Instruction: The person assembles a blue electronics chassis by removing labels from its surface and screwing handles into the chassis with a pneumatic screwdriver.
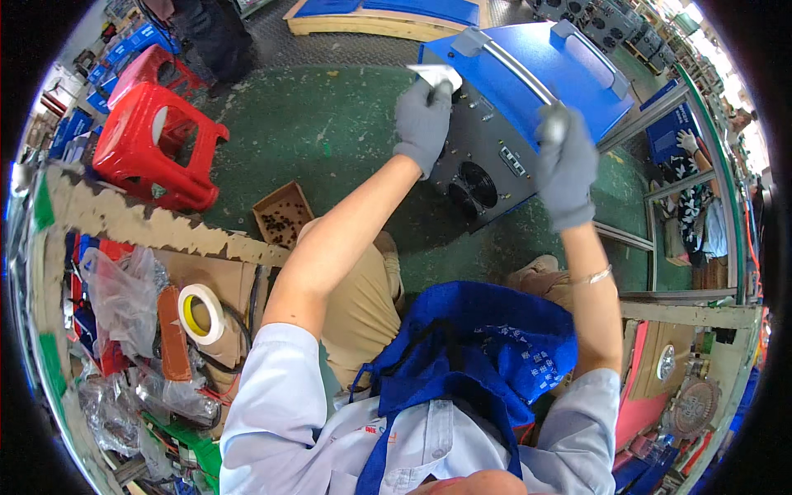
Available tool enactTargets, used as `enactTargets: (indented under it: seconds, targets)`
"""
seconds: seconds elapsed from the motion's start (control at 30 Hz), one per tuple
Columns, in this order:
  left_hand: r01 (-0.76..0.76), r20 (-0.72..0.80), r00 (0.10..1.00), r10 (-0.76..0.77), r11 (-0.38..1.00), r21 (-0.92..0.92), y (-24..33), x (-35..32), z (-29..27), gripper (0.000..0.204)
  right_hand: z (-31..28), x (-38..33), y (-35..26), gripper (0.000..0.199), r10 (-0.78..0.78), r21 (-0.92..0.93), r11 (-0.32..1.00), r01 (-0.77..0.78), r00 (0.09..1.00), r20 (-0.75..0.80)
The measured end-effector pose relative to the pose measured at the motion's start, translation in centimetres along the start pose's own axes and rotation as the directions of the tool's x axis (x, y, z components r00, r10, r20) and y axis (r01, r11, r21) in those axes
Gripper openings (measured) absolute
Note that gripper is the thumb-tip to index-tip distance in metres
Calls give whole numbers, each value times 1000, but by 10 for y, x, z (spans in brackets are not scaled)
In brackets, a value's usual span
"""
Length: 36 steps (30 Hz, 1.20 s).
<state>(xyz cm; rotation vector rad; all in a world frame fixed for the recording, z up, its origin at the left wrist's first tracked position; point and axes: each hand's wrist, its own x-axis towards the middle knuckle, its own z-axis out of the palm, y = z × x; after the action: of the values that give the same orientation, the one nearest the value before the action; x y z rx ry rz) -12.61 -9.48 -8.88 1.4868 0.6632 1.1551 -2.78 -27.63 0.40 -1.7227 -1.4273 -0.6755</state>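
- At six o'clock, nearest, hangs your blue apron (pixel 445 312) over a pale shirt (pixel 419 444).
- At twelve, your gloved left hand (pixel 422 124) is closed on a white, cloth-like piece (pixel 436 75).
- At two, your gloved right hand (pixel 569 173) is blurred, fingers bent beside the handle (pixel 518 69); I cannot tell whether it grips anything.
- At one stands the blue cabinet (pixel 540 51), its dark, fan-fitted panel (pixel 488 150) facing you.
- At ten, red stools (pixel 132 136); at eight, a tape roll (pixel 214 318).

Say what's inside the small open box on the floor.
The box holds many small dark pieces, lying loose. Whatever lies beneath them is covered and can't be seen.
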Motion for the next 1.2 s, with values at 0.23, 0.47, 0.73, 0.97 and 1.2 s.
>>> enactTargets:
  seconds: [0.23,0.47,0.73,0.97,1.2]
  targets:
    - [-550,-36,817,575,798,246,23,46,33,23,49,-42,-12,26,482,-64,869,-490,811,332]
    - [-760,88,583,808,504,411,-1,68,36,26,68,-44,7,28,468,-309,869,-386,843,266]
    - [-754,405,656,637,531,387,58,90,90,28,69,-45,16,27,471,-304,868,-392,844,256]
    - [-626,437,691,576,175,760,61,76,104,30,78,-46,9,24,477,-261,869,-420,852,216]
    - [-717,434,695,573,512,473,52,86,103,35,74,-55,17,23,487,-240,865,-441,853,186]
